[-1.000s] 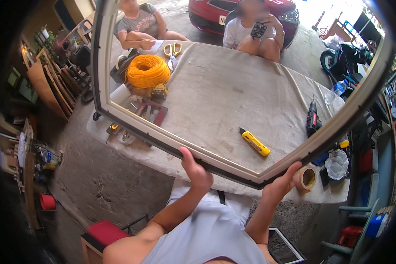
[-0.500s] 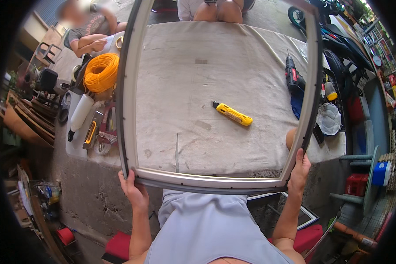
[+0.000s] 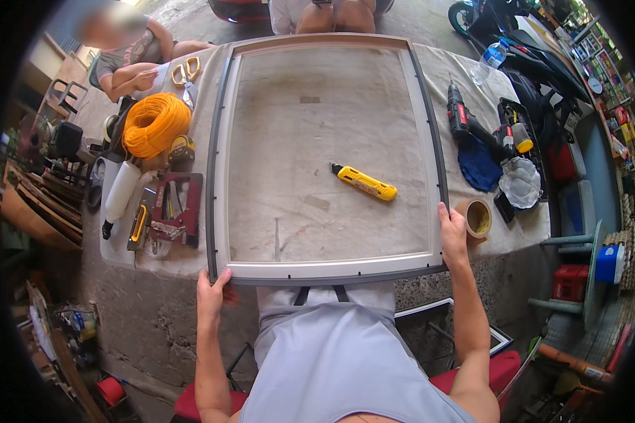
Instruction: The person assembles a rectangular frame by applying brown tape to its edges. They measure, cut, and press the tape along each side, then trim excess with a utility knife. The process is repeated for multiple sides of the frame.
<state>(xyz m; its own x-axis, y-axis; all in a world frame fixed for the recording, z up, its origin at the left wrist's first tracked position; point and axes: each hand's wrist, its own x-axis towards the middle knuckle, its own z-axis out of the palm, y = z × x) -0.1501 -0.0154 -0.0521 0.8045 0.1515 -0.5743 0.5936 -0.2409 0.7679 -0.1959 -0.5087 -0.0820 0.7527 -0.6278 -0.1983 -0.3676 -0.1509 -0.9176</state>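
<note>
The frame (image 3: 324,271) is straight ahead of the person, over the cloth-covered surface (image 3: 508,229), and its long axis goes away from the body. The left grip (image 3: 212,295) is closed on the near left corner; the right grip (image 3: 454,231) holds the right side, a little farther up, so the far end has no hand on it. Whether the frame rests flat or is slightly raised, I cannot tell. Inside its outline one sees the yellow cutter (image 3: 363,182), nearer to the right grip. The tape roll (image 3: 475,218) is just beside this grip, and the drill (image 3: 458,113) lies beyond. At left, near the frame, are the maroon tool (image 3: 192,211) and the orange rope (image 3: 156,125).
</note>
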